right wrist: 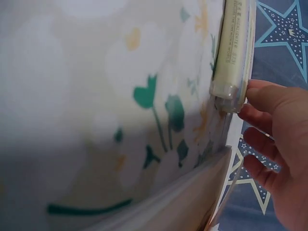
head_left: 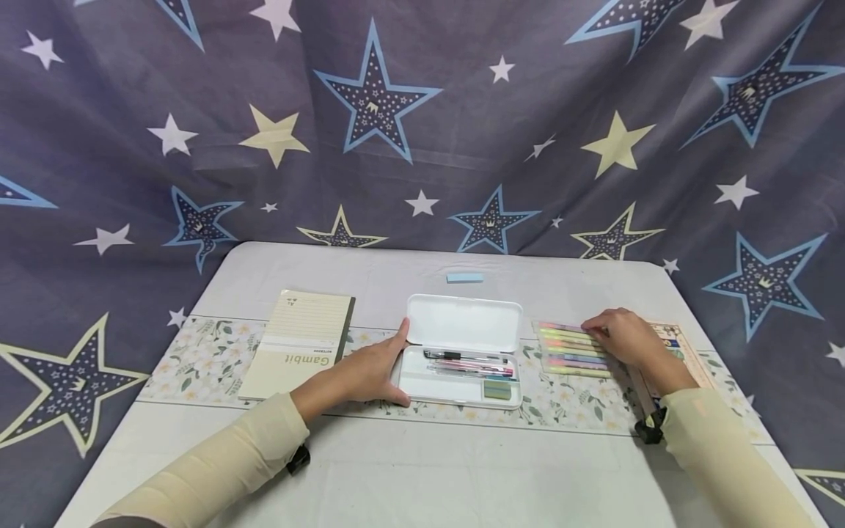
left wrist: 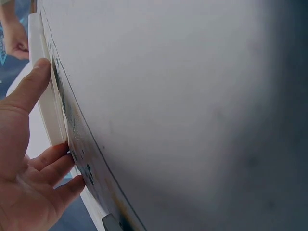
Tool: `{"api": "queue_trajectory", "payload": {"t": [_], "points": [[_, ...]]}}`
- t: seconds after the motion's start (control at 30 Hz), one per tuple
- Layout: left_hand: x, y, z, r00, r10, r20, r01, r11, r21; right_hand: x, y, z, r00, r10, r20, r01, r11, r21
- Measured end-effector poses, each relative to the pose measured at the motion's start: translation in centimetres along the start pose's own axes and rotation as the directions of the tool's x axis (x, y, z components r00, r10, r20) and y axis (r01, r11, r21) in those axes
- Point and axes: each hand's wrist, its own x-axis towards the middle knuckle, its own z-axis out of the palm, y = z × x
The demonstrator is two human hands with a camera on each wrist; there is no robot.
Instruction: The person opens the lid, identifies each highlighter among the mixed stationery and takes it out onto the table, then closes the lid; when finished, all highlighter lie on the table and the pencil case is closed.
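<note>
A white pencil case [head_left: 462, 328] lies on the table with its lid raised. Several pens [head_left: 469, 364] and a small greenish block [head_left: 497, 389] are inside it. My left hand [head_left: 359, 370] rests against the case's left end, thumb at the near corner and forefinger up by the lid; in the left wrist view, the thumb [left wrist: 34, 84] lies along its side. Over to the right, several pastel highlighters [head_left: 574, 352] lie in a row on a clear sleeve. My right hand [head_left: 627, 337] pinches the far highlighter at its right end. Its fingertips are partly hidden.
A cream notebook [head_left: 297, 345] lies left of the case. Behind the case is a light blue block [head_left: 465, 278]. A patterned card or booklet [head_left: 686, 352] lies under and beyond the right wrist. A floral runner [head_left: 568, 411] crosses the white table, and a starry cloth [head_left: 422, 169] hangs behind.
</note>
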Motion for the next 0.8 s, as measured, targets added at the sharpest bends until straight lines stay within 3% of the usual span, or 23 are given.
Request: {"api": "queue_trajectory", "payload": {"t": [0.4, 0.8], "points": [[0.0, 0.0, -0.1, 1.000, -0.004, 0.008, 0.004, 1.000, 0.008, 0.1, -1.0, -1.4, 0.995, -0.067, -0.080, 0.068, 0.998, 0.008], [0.1, 0.0, 0.0, 1.000, 0.000, 0.002, 0.000, 1.000, 0.013, 2.5, -5.2, -2.5, 0.986, -0.125, -0.114, 0.139, 0.982, 0.127]]}}
